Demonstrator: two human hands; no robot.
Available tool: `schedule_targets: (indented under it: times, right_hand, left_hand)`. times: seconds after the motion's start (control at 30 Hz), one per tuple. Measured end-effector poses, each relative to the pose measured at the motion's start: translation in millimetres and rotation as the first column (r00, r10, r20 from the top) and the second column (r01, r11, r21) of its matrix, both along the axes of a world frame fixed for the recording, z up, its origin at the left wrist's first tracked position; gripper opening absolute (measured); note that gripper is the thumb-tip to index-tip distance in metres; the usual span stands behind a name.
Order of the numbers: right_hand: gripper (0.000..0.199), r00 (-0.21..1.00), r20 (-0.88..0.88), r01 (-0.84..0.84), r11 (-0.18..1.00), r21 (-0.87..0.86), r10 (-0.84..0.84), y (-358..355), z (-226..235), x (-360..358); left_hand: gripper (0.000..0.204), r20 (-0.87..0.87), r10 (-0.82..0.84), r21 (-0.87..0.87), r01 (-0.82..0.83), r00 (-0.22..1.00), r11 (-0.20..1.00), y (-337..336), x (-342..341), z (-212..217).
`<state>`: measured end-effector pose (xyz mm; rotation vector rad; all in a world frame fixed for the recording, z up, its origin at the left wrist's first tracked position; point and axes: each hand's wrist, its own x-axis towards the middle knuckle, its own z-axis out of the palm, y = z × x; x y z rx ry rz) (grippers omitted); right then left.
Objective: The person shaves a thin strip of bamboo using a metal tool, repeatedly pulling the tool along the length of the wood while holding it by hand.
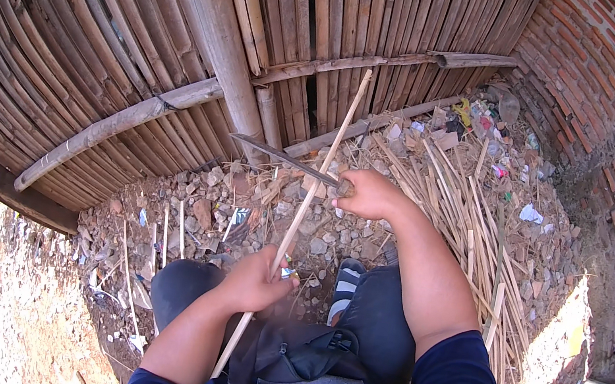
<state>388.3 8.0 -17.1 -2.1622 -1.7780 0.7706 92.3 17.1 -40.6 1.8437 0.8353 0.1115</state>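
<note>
A long pale bamboo strip (340, 137) slants from my lap up toward the bamboo wall. My left hand (259, 279) is wrapped around its lower part, above my left knee. Gripped by its wooden handle in my right hand (373, 195) is a long dark knife (281, 156), its blade pointing left and crossing the strip above my left hand. Blade and strip appear to touch where they cross. Something small and shiny shows beside my left fingers; I cannot tell whether it is held or lies behind.
A pile of split bamboo strips (470, 234) lies to my right on stony ground. Litter (498, 134) is heaped at the far right by a brick wall (582, 83). Ahead stands a bamboo wall (131, 35) with a thick post (223, 42). Several thin strips lie at left.
</note>
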Motion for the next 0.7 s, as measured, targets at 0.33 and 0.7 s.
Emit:
schedule_targets:
  times: [0.33, 0.7]
  right_hand:
    - [0.054, 1.0, 0.015, 0.003, 1.0, 0.025, -0.004, -1, -3, 10]
    - [0.054, 0.992, 0.003, 0.127, 0.987, 0.101, -0.128, -4, 2, 10]
  left_hand:
    - [0.035, -0.006, 0.005, -0.022, -0.005, 1.0, 1.0, -2, 3, 7]
    - [0.041, 0.022, -0.004, -0.05, 0.005, 1.0, 0.999, -5, -2, 4]
